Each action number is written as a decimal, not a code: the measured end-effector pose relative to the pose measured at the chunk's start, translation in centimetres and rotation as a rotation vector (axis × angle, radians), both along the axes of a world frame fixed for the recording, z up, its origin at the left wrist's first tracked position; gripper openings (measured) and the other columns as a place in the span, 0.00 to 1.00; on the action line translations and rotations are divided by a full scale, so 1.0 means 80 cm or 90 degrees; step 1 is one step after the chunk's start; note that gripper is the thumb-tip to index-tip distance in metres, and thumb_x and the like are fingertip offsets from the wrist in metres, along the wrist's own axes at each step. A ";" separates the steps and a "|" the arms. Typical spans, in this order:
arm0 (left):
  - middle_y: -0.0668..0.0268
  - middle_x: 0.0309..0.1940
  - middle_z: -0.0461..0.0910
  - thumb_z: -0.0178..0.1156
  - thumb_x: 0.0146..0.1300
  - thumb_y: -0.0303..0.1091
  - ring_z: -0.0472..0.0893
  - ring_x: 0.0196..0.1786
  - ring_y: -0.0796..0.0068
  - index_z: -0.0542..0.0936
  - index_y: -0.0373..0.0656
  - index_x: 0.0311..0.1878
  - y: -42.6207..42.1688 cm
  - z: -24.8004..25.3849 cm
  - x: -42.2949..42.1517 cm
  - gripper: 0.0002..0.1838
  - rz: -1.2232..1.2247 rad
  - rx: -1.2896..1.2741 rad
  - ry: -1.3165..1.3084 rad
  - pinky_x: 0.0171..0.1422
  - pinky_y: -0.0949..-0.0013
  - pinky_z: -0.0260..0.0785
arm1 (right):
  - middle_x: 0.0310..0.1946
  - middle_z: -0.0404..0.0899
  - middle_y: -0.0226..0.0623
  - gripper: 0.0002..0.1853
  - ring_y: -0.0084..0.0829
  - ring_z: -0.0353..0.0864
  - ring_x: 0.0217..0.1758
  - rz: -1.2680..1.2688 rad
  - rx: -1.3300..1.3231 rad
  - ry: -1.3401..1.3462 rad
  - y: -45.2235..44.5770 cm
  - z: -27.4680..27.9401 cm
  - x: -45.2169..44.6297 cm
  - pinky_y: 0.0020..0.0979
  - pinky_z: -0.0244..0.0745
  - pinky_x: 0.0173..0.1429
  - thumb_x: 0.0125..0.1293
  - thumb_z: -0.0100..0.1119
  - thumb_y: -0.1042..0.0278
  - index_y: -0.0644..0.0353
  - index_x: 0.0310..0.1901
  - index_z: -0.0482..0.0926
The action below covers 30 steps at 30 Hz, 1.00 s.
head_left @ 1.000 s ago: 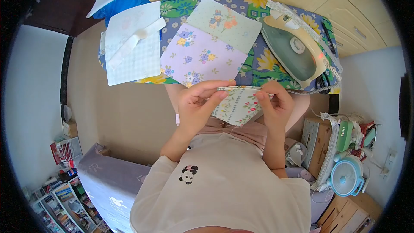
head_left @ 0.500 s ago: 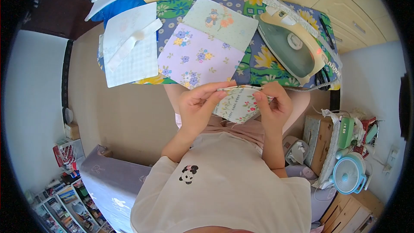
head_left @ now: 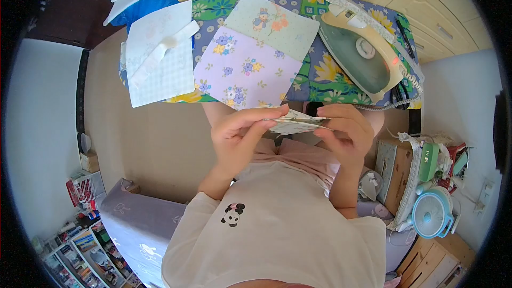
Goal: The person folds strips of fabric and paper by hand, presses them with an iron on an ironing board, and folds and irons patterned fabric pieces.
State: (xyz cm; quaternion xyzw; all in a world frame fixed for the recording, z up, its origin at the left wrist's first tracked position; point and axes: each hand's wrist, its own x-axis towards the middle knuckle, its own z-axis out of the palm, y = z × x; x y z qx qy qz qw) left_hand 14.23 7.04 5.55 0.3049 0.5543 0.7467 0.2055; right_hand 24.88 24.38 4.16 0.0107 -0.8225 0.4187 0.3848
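Between my two hands, above my lap, is a folded piece of floral fabric (head_left: 296,126), seen nearly edge-on with its layers slightly apart. My left hand (head_left: 239,132) pinches its left end between thumb and fingers. At the right end, my right hand (head_left: 349,128) has its thumb below and fingers above the edge. Just beyond lies a two-part fabric piece, with a purple floral panel (head_left: 245,69) joined to a pale green panel (head_left: 272,24) showing a small animal figure and flowers.
A green and cream iron (head_left: 357,48) rests on the flower-patterned ironing board (head_left: 330,95) at right. White fabric sheets (head_left: 160,69) with a pale strip across them lie at left. A purple-covered seat (head_left: 138,213) stands at lower left, a blue-rimmed fan (head_left: 432,213) at lower right.
The floral fabric has tilted from showing its printed face to nearly edge-on, its layers parting a little. My right hand has shifted slightly right, and my left hand slightly left and down.
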 end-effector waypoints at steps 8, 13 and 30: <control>0.57 0.37 0.82 0.53 0.62 0.18 0.81 0.39 0.75 0.78 0.31 0.41 -0.001 0.002 -0.019 0.07 0.025 -0.051 0.072 0.45 0.75 0.73 | 0.29 0.83 0.36 0.12 0.22 0.80 0.31 -0.002 -0.311 -0.129 -0.013 0.017 0.007 0.23 0.74 0.38 0.50 0.68 0.77 0.63 0.38 0.81; 0.60 0.34 0.82 0.54 0.62 0.19 0.80 0.37 0.80 0.78 0.32 0.41 0.002 0.002 -0.018 0.06 0.058 -0.071 0.080 0.41 0.79 0.72 | 0.28 0.83 0.34 0.13 0.20 0.79 0.32 -0.030 -0.406 -0.133 -0.021 0.010 0.006 0.21 0.73 0.40 0.53 0.65 0.79 0.64 0.43 0.81; 0.66 0.30 0.80 0.54 0.64 0.23 0.76 0.32 0.86 0.77 0.34 0.40 0.027 -0.018 -0.036 0.05 0.140 -0.183 0.177 0.36 0.83 0.66 | 0.29 0.78 0.26 0.09 0.13 0.70 0.32 -0.070 -0.523 -0.111 -0.025 -0.040 -0.023 0.15 0.63 0.37 0.65 0.57 0.70 0.68 0.40 0.79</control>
